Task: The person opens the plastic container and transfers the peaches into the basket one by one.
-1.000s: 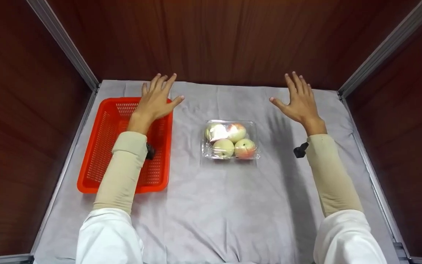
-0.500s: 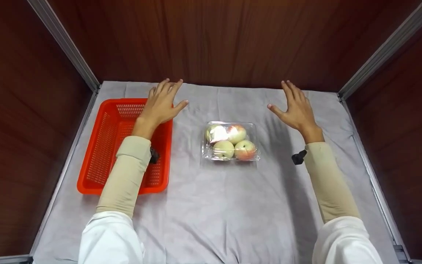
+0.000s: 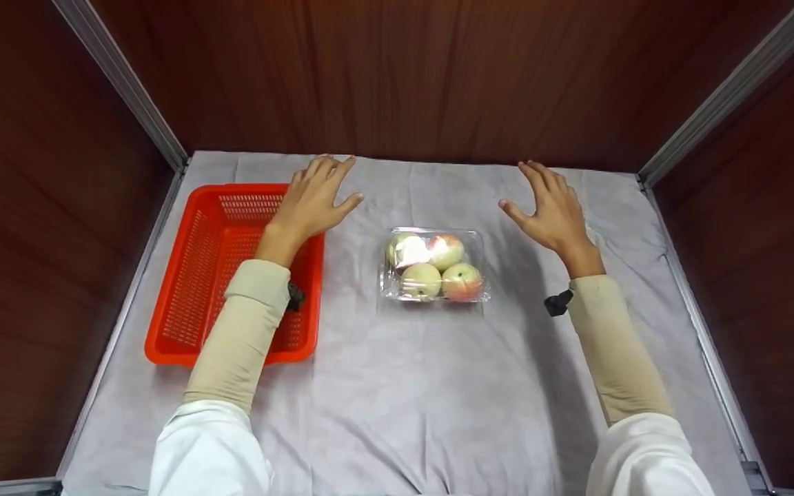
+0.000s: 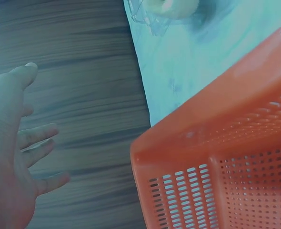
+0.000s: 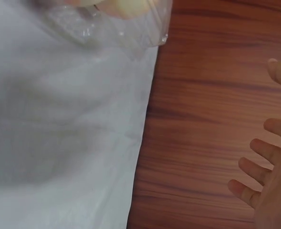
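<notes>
A clear plastic box [image 3: 387,286] holding several pale yellow and red fruits [image 3: 462,281], which look like peaches or apples, sits in the middle of the grey cloth. My left hand [image 3: 311,200] hovers over the far right corner of a red plastic basket [image 3: 235,357], fingers spread and holding nothing. On the other side, my right hand [image 3: 554,213] hangs in the air to the right of the box, its thumb apart from the fingers. The left wrist view has the basket's slotted wall [image 4: 193,143] beside the hand. In the right wrist view, the box [image 5: 145,28] shows only partly.
Grey cloth [image 3: 397,399] covers the tabletop. Dark wood-grain panels [image 3: 397,76] stand at the back and both sides, with metal rails [image 3: 128,83] along the corners. A small black wrist camera [image 3: 558,303] sits at the right cuff.
Both hands have come nearer to the person and inward, the left moving right and the right moving left. The box and basket stay where they were.
</notes>
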{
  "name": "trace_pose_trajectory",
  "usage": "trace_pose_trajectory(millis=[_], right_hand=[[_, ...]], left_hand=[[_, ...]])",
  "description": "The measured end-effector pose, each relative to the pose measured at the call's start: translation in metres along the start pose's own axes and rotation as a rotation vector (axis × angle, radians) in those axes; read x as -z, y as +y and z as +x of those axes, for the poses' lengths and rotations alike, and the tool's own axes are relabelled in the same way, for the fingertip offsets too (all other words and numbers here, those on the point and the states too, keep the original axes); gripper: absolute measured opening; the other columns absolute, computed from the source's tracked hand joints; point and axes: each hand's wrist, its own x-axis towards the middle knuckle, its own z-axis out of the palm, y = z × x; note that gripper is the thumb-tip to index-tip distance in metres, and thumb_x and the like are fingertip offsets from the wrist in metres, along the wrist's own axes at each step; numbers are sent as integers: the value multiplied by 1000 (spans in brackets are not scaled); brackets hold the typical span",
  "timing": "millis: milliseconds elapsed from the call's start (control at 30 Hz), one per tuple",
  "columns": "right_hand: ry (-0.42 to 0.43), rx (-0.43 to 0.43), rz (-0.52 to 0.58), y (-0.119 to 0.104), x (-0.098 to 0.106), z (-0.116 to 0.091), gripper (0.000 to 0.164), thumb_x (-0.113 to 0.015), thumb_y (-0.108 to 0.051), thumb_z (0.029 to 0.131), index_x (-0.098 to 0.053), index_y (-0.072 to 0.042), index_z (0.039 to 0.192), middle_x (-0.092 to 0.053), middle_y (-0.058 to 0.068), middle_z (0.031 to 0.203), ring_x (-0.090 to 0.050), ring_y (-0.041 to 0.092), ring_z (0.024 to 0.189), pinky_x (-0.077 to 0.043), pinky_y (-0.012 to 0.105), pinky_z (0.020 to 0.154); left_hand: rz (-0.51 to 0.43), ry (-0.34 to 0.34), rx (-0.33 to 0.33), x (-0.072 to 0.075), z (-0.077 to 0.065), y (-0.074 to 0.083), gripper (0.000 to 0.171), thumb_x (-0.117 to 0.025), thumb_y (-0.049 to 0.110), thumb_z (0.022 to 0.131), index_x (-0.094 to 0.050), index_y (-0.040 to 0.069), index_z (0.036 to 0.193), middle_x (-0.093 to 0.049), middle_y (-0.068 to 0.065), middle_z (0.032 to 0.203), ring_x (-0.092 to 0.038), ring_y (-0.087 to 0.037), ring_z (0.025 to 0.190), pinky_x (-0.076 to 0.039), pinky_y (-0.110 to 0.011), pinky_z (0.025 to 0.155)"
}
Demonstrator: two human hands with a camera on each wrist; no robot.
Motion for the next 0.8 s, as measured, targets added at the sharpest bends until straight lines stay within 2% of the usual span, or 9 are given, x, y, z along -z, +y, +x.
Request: trace_pose_trajectory(millis=[167,533,800], right_hand=[[16,11,8,-4,-3,-2,75,-66,-50,99,-45,-15,162,-45,12,166,-42,42,149,-35,68,115],[54,33,32,-10,-8,-6,71,-68,-46,99,-48,-16,160,-48,11,164,-44,38,148,-34,63,120],[78,34,60,-12,-11,-10,69,-69,-44,97,-51,-15,157,-52,10,160,-47,38,146,-35,62,119]], left_hand=[[12,24,-27,-2,-1,3,68,-56,49,106,-40,17,165,-50,-17,158,-39,-36,152,-38,-62,120],[-6,6,-38,-5,-3,12,68,-55,51,107,-41,18,164,-53,-14,156,-43,-34,149,-38,-61,121],[-1,3,-70,-11,-5,16,67,-55,49,107,-42,15,163,-54,-16,154,-45,-36,148,-40,-62,120]])
